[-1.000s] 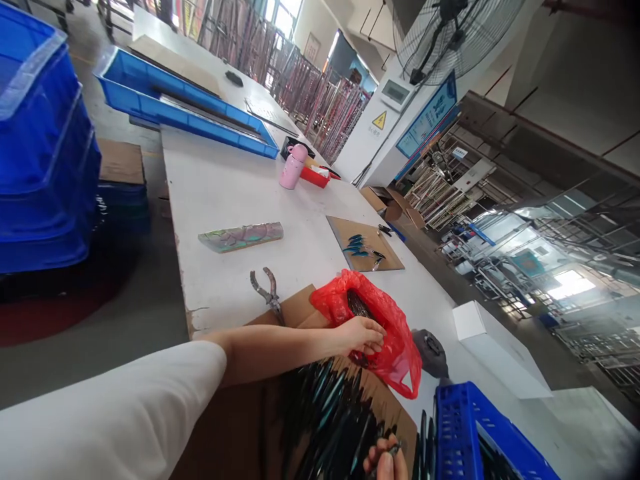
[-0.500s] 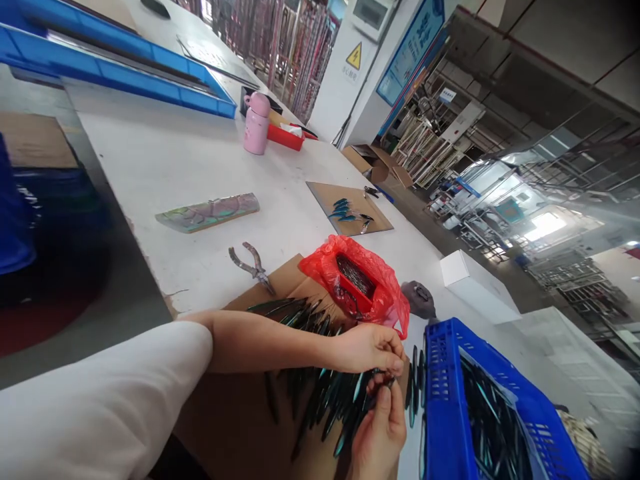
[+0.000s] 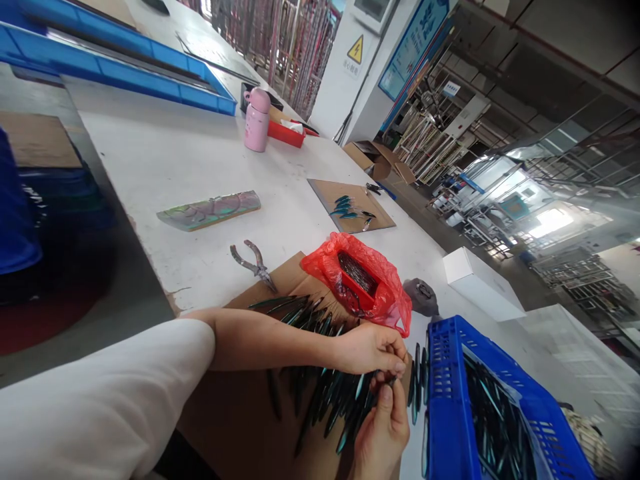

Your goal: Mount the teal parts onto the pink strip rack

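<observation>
My left hand (image 3: 373, 348) and my right hand (image 3: 383, 430) meet above a brown cardboard sheet (image 3: 235, 420), both pinched on one small dark piece (image 3: 389, 381) that I cannot make out clearly. Under them lies a pile of several dark, teal-glinting slender pieces (image 3: 325, 387). Just beyond my left hand sits a red plastic bag (image 3: 385, 293) with dark small parts inside. A blue crate (image 3: 450, 400) holding more slender pieces stands right of my hands.
Pliers (image 3: 253, 263) lie on the white table (image 3: 175, 167) beyond the cardboard. Farther off are an iridescent strip (image 3: 210, 210), a pink bottle (image 3: 257, 121), a red tray (image 3: 285, 135), a second cardboard (image 3: 350, 207) with a few pieces, a white box (image 3: 480, 283) and a long blue tray (image 3: 125, 63).
My left hand left the red bag and came down to meet my right hand, which rose from the bottom edge. In the last half second the hands barely moved.
</observation>
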### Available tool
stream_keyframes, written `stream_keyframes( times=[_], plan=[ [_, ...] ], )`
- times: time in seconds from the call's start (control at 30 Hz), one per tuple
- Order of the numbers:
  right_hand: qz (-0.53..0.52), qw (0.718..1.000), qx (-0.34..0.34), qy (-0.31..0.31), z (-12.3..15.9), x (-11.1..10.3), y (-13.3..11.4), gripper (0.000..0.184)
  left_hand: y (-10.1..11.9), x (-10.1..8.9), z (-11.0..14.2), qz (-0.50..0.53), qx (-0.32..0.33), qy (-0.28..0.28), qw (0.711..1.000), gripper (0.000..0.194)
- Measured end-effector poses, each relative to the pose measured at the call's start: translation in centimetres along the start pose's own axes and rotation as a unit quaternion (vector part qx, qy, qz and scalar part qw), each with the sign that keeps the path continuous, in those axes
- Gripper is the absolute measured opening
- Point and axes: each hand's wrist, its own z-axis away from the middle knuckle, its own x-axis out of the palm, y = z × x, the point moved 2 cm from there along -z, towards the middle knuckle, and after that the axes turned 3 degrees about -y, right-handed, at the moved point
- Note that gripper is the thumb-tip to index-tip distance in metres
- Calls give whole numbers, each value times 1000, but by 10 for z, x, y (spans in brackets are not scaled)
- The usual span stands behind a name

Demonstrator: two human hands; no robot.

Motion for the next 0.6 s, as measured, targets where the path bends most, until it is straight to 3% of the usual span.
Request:
stream_keyframes(
  times=[0.6],
  plan=[
    [77,997,1,4,3,-1,-5,45,-4,-2,2,-124,8,11,992,8]
  ],
)
